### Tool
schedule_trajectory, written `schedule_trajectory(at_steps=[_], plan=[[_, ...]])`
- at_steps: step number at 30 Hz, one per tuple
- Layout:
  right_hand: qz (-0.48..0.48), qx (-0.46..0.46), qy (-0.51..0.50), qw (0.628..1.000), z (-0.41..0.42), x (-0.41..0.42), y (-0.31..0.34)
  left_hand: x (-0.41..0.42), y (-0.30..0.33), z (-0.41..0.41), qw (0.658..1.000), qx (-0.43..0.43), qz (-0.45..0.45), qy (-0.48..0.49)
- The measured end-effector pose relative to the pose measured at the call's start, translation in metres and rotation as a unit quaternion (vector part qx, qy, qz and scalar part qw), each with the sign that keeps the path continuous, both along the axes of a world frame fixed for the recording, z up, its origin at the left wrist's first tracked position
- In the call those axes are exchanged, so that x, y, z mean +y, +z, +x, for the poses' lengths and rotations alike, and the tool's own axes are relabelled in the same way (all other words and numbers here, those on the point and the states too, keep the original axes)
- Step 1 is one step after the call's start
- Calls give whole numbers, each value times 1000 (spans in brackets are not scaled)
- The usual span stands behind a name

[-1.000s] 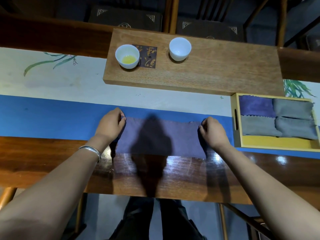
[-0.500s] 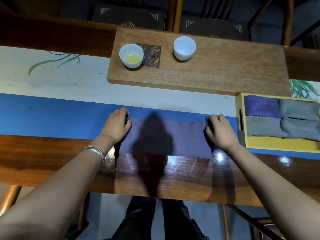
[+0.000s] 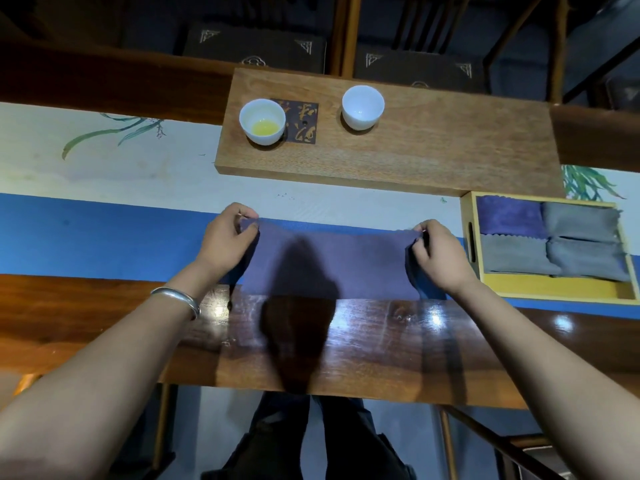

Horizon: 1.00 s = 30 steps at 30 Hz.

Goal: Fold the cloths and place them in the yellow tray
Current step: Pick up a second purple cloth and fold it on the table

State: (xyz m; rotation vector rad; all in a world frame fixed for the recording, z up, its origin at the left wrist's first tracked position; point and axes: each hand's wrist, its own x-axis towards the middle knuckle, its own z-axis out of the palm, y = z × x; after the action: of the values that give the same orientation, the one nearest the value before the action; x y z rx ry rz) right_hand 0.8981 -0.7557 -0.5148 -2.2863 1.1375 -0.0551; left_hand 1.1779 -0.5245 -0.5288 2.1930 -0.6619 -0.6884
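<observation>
— How far along are you?

— You pinch the far corners of the purple cloth (image 3: 329, 261), your left hand (image 3: 225, 237) at its 9 o'clock end and your right hand (image 3: 440, 254) at 3 o'clock. It lies in a long strip across the blue runner (image 3: 86, 237) and looks only partly folded. In the yellow tray (image 3: 554, 289), at 3 o'clock of the cloth, four folded cloths already lie.

— And around you?

— A glossy wooden table (image 3: 381, 351). At 12 o'clock a wooden board (image 3: 450, 143) carries two white cups (image 3: 262, 121), one holding yellow liquid. Chairs beyond.
</observation>
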Motion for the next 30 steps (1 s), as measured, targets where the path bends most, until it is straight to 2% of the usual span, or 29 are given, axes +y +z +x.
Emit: schedule_trajectory(at_steps=[2,4,8,14,20,24,30], plan=[[-5,-1,1,1000,-2,-1,8,1,9,1,999,34,-34,23],[-21,-4,1,1000,-5,-1,17,3,19,1,997,34,-61,33],[-60,-47,-53,996,-17,10,37,12,37,-4,994,34,-100,32],[-73,-112,-78,988,-42,47,56,40,47,-20,980,62,-184,47],[-44,-98,-64,992,-47,61,54,55,34,-22,988,67,-130,38],[-21,-63,-96,993,-28,55,24,34,8,-12,999,18,-25,8],[40,-6,-165,986,0,31,-15,11,-25,5,995,6,68,74]])
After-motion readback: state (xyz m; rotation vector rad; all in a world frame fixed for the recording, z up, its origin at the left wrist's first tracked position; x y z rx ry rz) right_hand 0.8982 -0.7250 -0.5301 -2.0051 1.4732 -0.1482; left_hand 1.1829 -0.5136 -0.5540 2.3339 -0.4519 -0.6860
